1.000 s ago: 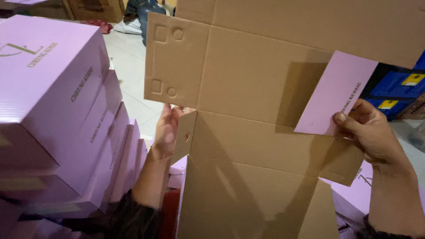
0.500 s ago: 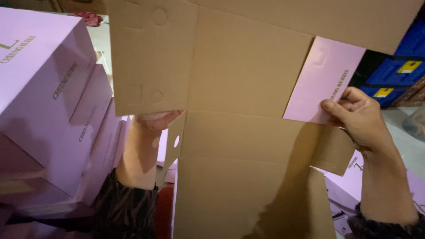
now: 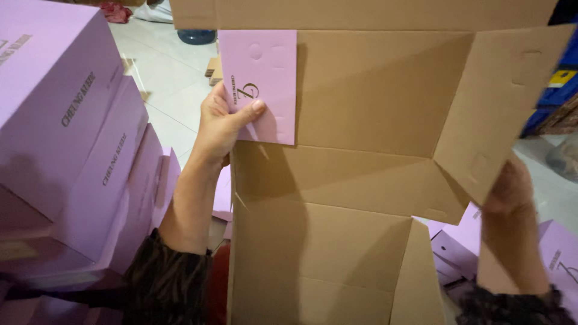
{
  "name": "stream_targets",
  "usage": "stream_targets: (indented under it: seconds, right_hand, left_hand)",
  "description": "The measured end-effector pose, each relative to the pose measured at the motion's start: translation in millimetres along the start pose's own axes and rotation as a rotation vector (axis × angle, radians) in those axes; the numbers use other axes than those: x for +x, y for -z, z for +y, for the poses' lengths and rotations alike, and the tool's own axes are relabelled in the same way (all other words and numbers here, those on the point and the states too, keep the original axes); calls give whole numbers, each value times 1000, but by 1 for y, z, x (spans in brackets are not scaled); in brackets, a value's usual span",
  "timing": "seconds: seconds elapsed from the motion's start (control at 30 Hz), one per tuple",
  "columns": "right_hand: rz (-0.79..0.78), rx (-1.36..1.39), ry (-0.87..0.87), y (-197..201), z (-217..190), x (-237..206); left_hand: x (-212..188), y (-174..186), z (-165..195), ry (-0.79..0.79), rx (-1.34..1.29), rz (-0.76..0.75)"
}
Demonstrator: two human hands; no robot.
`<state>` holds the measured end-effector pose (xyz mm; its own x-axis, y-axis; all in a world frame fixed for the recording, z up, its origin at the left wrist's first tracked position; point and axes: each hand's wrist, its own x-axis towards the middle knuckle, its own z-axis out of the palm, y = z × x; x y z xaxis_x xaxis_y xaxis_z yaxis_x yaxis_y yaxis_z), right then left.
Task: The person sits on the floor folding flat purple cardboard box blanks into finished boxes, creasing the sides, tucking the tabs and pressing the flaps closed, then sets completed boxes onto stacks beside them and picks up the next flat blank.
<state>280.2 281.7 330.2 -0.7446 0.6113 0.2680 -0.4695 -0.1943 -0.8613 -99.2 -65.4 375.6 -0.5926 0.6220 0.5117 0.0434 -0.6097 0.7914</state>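
Left of your fingers you see a stack of purple boxes. Beyond them the pale tiled floor shines. Far right stand blue crates.

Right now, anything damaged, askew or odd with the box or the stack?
Nothing stands out. The cardboard box is half unfolded, flaps open, with no tears showing. The left hand pinches its lilac flap; the right hand is behind the right flap. The lilac boxes lean unevenly, undamaged.

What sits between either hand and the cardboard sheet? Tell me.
Nothing visible does. The left hand already grips the cardboard sheet at its lilac flap, thumb on the printed face. The right hand touches the brown side flap from behind, partly hidden by it.
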Motion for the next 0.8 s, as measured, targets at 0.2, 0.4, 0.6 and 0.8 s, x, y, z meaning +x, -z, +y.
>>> stream_targets:
  seconds: [0.2, 0.4, 0.6, 0.8]
  right_hand:
    - [207, 53, -21, 8, 73, -17]
    - [-31, -110, -131, -36, 77, -10]
    - [22, -435, -181, -39, 105, 3]
    - [192, -314, -103, -43, 105, 3]
  left_hand:
    - [-3, 8, -4, 55, 30, 80]
    - [-7, 10, -13, 24, 63, 103]
    - [-16, 3, -34, 29, 95, 90]
    - [-31, 37, -62, 344, -237, -22]
